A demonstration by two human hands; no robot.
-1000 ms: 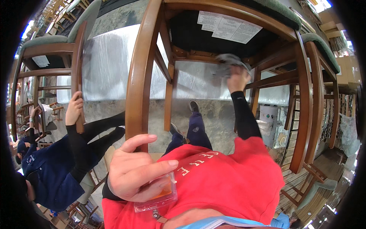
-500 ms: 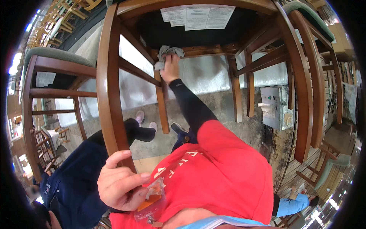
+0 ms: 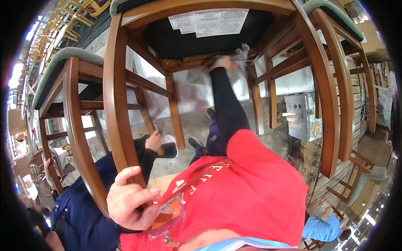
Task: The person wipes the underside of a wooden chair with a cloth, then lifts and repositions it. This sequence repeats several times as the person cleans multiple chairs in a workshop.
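A brown wooden chair (image 3: 207, 12) stands in front of me with its black underside and paper labels (image 3: 209, 23) toward me. Its near left leg (image 3: 115, 96) runs down to my left hand (image 3: 132, 198), whose fingers curl round the leg's end. My right hand (image 3: 224, 62), smeared by motion, reaches under the seat frame, against the far rail (image 3: 188, 63). It holds a grey cloth (image 3: 242, 53), which hangs out on the right side, near the far right leg.
Similar chairs stand close at the left (image 3: 75, 83) and right (image 3: 335, 25). A grey control box (image 3: 298, 117) is beyond the right legs. A co-worker in dark blue (image 3: 90, 217) bends at my left, a hand (image 3: 154, 141) on a chair leg. Silver sheeting (image 3: 192, 90) lies behind.
My right hand has slid the cloth rightward along the rail, from the left corner to near the right one. The left chair has shifted, and the co-worker's hand has come onto its leg.
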